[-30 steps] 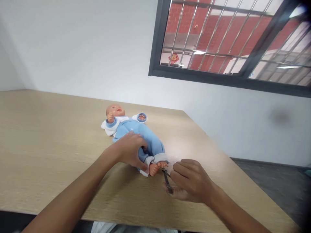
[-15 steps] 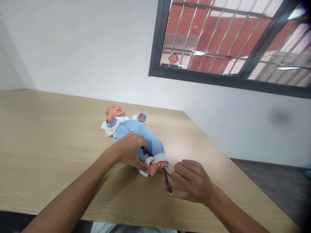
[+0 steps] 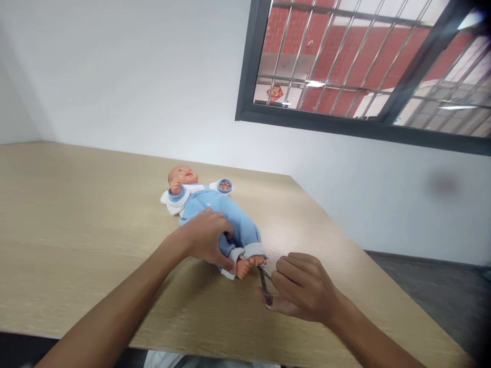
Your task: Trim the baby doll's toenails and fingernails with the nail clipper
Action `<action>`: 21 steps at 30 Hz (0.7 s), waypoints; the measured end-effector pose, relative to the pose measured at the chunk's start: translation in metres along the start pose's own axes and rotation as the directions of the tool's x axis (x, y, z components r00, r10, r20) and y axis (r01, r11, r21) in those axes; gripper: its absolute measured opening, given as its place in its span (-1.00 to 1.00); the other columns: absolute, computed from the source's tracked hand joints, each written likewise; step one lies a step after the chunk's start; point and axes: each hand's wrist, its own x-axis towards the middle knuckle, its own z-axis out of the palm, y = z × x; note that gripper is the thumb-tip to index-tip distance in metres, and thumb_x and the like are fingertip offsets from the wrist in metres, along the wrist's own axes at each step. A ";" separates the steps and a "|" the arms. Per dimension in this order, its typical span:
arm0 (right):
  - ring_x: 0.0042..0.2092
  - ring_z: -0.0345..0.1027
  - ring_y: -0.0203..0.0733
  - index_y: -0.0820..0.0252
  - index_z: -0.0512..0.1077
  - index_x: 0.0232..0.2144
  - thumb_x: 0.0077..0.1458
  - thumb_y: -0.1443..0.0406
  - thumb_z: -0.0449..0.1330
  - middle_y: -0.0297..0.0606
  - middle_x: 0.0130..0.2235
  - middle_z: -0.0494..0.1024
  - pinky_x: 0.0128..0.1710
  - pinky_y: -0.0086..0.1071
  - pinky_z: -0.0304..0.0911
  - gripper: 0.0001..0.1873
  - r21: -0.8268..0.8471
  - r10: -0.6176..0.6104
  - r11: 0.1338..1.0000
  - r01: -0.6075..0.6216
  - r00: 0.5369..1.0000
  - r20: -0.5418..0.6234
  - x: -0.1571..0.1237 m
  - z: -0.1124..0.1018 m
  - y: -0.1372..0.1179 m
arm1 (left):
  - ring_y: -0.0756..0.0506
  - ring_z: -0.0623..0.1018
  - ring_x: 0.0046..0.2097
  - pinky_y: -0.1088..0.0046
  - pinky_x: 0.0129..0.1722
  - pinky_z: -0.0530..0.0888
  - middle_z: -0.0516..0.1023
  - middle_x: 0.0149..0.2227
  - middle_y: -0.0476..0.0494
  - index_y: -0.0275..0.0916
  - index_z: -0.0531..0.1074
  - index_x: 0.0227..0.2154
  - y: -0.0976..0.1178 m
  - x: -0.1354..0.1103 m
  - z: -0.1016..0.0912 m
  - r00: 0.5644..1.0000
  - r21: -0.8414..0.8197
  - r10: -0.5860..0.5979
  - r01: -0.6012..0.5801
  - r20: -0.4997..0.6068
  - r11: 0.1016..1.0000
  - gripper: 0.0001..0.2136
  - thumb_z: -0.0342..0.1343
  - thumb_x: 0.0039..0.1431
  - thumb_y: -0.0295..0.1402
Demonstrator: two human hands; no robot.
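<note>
A baby doll [image 3: 209, 209] in a blue and white outfit lies on its back on a light wood table [image 3: 95, 230], feet toward me. My left hand [image 3: 205, 240] wraps around the doll's blue-clad legs just above its bare plastic feet [image 3: 245, 267]. My right hand [image 3: 303, 289] pinches a small metal nail clipper [image 3: 264, 289], whose tip sits right beside the doll's toes. I cannot tell whether the clipper touches them. My left fingers hide part of the doll's legs.
Wood tabletop stretches left of the doll. The table's right edge runs close past my right hand, with dark grey floor beyond it. A white wall rises behind, and a dark-framed barred window [image 3: 345, 66] at upper right shows red brick.
Little differs. The view has shifted very slightly, and both hands keep their places, with the clipper still beside the doll's toes.
</note>
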 end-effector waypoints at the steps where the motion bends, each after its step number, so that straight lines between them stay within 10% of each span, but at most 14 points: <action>1: -0.53 -0.02 -0.29 0.17 0.19 -0.59 0.23 0.28 0.15 -0.42 -0.56 0.17 -0.51 -0.31 -0.16 -0.64 -0.004 -0.003 1.000 0.002 1.000 -0.003 0.000 0.000 0.000 | -0.16 0.49 -0.17 0.30 -0.11 0.22 0.53 -0.25 -0.02 -0.10 0.50 -0.29 0.000 0.000 0.000 1.000 0.004 -0.001 0.001 -0.001 1.000 -0.54 0.26 -0.16 0.13; 21: -0.53 -0.01 -0.29 0.16 0.19 -0.59 0.22 0.31 0.13 -0.42 -0.56 0.20 -0.52 -0.31 -0.15 -0.66 0.008 0.009 1.000 -0.009 1.000 0.018 0.000 0.001 -0.001 | -0.15 0.48 -0.17 0.29 -0.12 0.21 0.53 -0.24 -0.01 -0.10 0.49 -0.28 0.000 -0.001 0.000 1.000 -0.018 0.001 -0.001 -0.001 1.000 -0.54 0.26 -0.16 0.12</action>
